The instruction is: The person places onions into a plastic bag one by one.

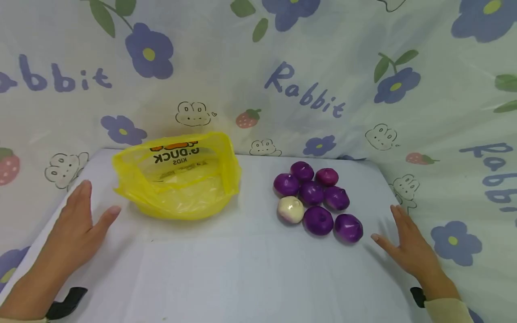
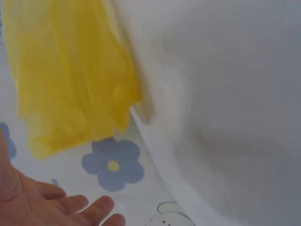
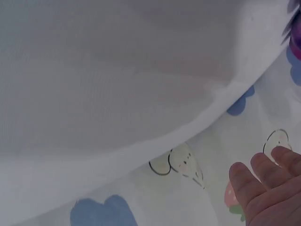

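On the left of the white table stands a yellow plastic bag [image 1: 181, 193], its mouth spread wide, with mirrored G.DUCK KIDS print. My left hand [image 1: 76, 231] is just left of the bag, fingers straight and thumb apart, touching nothing. The left wrist view shows the bag's side [image 2: 75, 80] beyond the fingers. Right of the middle lies a cluster of several glossy purple onions [image 1: 318, 220] and one whitish onion [image 1: 291, 210]. My right hand [image 1: 412, 249] hovers right of the cluster, holding nothing. A sliver of a purple onion [image 3: 296, 40] shows in the right wrist view.
A white cloth [image 1: 242, 273] covers the table. Behind and beside it hangs a pale curtain [image 1: 226, 67] with flowers, rabbits and strawberries. Dark bands [image 1: 66, 304] sit at both wrists. Between the bag and the onions is a stretch of bare cloth.
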`<move>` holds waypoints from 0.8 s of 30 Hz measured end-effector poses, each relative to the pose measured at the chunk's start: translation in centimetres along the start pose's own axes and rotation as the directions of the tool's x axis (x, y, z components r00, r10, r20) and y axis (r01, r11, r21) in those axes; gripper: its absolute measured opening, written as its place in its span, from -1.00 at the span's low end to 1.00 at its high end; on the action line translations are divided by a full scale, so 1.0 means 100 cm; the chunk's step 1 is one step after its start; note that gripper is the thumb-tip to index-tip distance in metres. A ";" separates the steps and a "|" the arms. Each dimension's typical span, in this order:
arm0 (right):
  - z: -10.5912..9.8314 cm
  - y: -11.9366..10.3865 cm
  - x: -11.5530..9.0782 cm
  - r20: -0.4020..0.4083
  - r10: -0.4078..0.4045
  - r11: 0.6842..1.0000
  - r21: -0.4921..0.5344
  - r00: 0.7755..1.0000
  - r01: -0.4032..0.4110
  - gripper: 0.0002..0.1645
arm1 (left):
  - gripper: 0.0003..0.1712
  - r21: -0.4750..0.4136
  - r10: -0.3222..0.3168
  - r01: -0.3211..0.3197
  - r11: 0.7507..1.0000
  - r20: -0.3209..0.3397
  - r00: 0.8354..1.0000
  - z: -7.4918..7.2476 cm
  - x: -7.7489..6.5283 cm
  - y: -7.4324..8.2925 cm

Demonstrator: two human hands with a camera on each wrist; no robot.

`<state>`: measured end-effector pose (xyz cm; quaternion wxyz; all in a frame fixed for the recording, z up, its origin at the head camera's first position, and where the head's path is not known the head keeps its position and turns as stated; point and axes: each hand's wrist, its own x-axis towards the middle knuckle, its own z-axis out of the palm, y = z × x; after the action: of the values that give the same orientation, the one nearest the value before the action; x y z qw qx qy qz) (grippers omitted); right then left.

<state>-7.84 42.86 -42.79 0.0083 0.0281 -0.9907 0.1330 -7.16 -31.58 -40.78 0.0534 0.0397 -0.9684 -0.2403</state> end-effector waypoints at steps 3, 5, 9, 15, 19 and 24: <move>0.008 -0.002 0.000 -0.025 -0.033 0.999 0.042 0.999 0.034 0.27 | 0.14 -0.028 -0.024 0.024 0.999 0.011 1.000 0.002 0.003 0.007; 0.012 -0.003 0.001 -0.037 -0.053 0.997 0.054 0.998 0.055 0.25 | 0.12 -0.044 -0.026 0.027 0.999 0.010 1.000 0.002 0.006 0.011; 0.012 -0.004 0.004 -0.048 -0.073 0.996 0.054 0.996 0.075 0.22 | 0.10 -0.053 -0.049 0.049 0.997 -0.008 0.999 0.000 0.012 0.021; 0.013 -0.010 0.007 -0.013 -0.056 0.995 0.079 0.998 0.057 0.18 | 0.03 -0.096 -0.134 0.127 0.987 -0.072 0.988 -0.002 0.018 0.032; 0.015 -0.017 0.008 0.012 -0.040 0.994 0.097 0.999 0.038 0.21 | -0.07 -0.145 -0.190 0.169 0.975 -0.144 0.971 -0.005 0.022 0.038; 0.016 -0.024 0.008 0.028 -0.022 0.994 0.111 0.999 0.019 0.22 | -0.12 -0.166 -0.217 0.192 0.967 -0.147 0.965 -0.003 0.025 0.046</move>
<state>-8.48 40.05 -43.67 -0.0064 0.0408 -0.9815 0.1872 -9.82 -27.94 -38.14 0.1107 0.1552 -0.9305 -0.3127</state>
